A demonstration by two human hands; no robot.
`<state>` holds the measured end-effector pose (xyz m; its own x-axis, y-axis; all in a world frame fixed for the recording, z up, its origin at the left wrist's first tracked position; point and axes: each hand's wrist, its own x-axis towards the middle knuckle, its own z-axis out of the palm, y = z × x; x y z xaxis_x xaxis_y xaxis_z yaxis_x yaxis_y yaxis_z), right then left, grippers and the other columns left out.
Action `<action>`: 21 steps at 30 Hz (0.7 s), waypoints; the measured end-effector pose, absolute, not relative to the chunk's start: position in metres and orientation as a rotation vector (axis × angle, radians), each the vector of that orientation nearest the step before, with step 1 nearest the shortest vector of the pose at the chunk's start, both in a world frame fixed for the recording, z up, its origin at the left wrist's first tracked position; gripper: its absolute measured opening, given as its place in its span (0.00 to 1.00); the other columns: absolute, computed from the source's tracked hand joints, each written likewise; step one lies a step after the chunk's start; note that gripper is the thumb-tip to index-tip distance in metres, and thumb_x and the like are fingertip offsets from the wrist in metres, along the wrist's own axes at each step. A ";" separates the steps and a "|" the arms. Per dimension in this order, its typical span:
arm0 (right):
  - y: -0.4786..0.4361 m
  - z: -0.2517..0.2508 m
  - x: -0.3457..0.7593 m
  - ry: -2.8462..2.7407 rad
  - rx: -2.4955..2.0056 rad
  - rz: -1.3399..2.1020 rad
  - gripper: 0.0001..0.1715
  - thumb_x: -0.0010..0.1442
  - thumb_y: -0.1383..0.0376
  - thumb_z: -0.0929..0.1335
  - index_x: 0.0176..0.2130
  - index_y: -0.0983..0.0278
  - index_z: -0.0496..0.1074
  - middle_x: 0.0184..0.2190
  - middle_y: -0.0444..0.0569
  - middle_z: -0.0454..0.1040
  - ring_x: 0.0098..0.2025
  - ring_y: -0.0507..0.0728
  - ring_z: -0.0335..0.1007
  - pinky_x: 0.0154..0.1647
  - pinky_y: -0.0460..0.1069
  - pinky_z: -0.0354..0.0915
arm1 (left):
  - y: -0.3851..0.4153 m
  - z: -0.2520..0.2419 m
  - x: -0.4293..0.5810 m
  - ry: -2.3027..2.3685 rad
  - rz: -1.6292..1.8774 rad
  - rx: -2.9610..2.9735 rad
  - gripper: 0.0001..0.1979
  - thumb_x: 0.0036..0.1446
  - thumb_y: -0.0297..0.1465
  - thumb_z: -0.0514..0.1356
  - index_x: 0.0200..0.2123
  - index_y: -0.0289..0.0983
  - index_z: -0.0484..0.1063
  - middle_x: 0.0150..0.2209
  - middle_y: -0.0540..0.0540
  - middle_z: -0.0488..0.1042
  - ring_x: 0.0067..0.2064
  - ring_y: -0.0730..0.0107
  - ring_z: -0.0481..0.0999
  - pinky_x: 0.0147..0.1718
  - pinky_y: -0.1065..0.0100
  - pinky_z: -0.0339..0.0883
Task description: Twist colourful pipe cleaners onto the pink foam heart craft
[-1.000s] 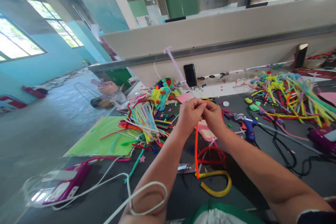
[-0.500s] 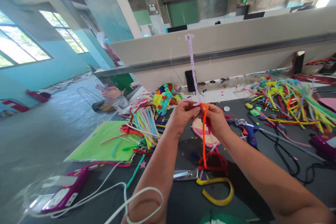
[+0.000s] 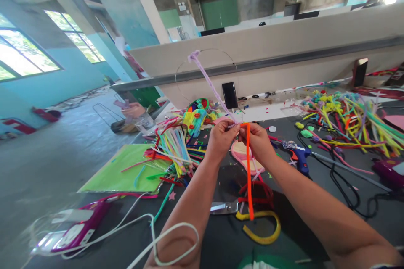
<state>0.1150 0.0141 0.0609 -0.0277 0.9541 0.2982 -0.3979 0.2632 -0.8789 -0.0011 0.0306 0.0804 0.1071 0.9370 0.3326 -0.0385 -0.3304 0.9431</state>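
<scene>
The left grip (image 3: 222,138) pinches the foot of the lavender stem (image 3: 212,85), leaning toward eleven o'clock, while the right grip (image 3: 255,139) pinches the orange strip (image 3: 248,168), whose tail, dangling toward six o'clock, could snag the yellow loop (image 3: 277,232) if swung.

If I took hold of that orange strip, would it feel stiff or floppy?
Probably bendable yet able to keep a shape: the orange strip turns sharply by the right hand, then hangs nearly straight. It's likely light too, being so thin.
</scene>
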 end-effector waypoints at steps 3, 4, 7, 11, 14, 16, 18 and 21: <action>0.011 0.064 0.114 -1.073 -0.642 1.252 0.16 0.46 0.55 0.72 0.25 0.64 0.69 0.17 0.41 0.66 0.17 0.45 0.50 0.17 0.44 0.46 | 0.033 0.079 -0.002 0.946 1.399 1.458 0.11 0.45 0.36 0.64 0.27 0.35 0.69 0.16 0.56 0.64 0.19 0.79 0.62 0.20 0.74 0.54; 0.011 0.065 0.114 -1.063 -0.646 1.247 0.17 0.46 0.54 0.72 0.24 0.64 0.68 0.17 0.41 0.66 0.16 0.45 0.50 0.16 0.44 0.45 | 0.033 0.079 -0.002 0.945 1.396 1.455 0.10 0.45 0.35 0.64 0.27 0.35 0.69 0.16 0.56 0.64 0.19 0.80 0.62 0.20 0.74 0.54; 0.010 0.066 0.114 -1.000 -0.682 1.200 0.18 0.47 0.53 0.72 0.24 0.63 0.66 0.16 0.41 0.65 0.15 0.46 0.53 0.15 0.44 0.46 | 0.031 0.080 -0.003 0.926 1.360 1.489 0.10 0.46 0.34 0.64 0.24 0.34 0.68 0.17 0.55 0.64 0.20 0.81 0.61 0.20 0.75 0.53; 0.010 0.064 0.115 -0.963 -0.695 1.181 0.17 0.48 0.53 0.71 0.28 0.62 0.66 0.16 0.39 0.66 0.14 0.47 0.56 0.13 0.43 0.49 | 0.031 0.080 -0.003 0.872 1.350 1.499 0.09 0.46 0.33 0.64 0.23 0.33 0.68 0.17 0.54 0.64 0.20 0.81 0.60 0.20 0.75 0.53; 0.010 0.062 0.115 -0.974 -0.665 1.190 0.16 0.51 0.54 0.70 0.28 0.62 0.65 0.18 0.40 0.69 0.14 0.47 0.58 0.13 0.43 0.52 | 0.032 0.078 -0.002 0.833 1.373 1.452 0.10 0.46 0.33 0.65 0.24 0.34 0.69 0.16 0.54 0.64 0.19 0.81 0.61 0.20 0.75 0.53; 0.008 0.062 0.115 -0.950 -0.648 1.221 0.13 0.52 0.56 0.69 0.28 0.63 0.65 0.19 0.41 0.70 0.14 0.46 0.58 0.14 0.43 0.53 | 0.031 0.077 -0.002 0.803 1.382 1.429 0.10 0.45 0.33 0.66 0.23 0.35 0.68 0.16 0.54 0.64 0.19 0.80 0.62 0.20 0.74 0.54; 0.008 0.062 0.115 -0.920 -0.636 1.296 0.10 0.51 0.61 0.68 0.26 0.64 0.65 0.18 0.42 0.69 0.14 0.47 0.58 0.15 0.43 0.53 | 0.031 0.077 -0.002 0.787 1.381 1.435 0.10 0.44 0.33 0.66 0.23 0.35 0.69 0.17 0.54 0.66 0.20 0.80 0.63 0.21 0.74 0.55; 0.011 0.063 0.117 -0.859 -0.658 1.458 0.06 0.47 0.66 0.67 0.24 0.65 0.65 0.14 0.41 0.66 0.13 0.46 0.56 0.13 0.42 0.49 | 0.031 0.075 -0.003 0.793 1.371 1.459 0.10 0.42 0.32 0.68 0.21 0.35 0.69 0.18 0.53 0.67 0.21 0.79 0.64 0.22 0.73 0.58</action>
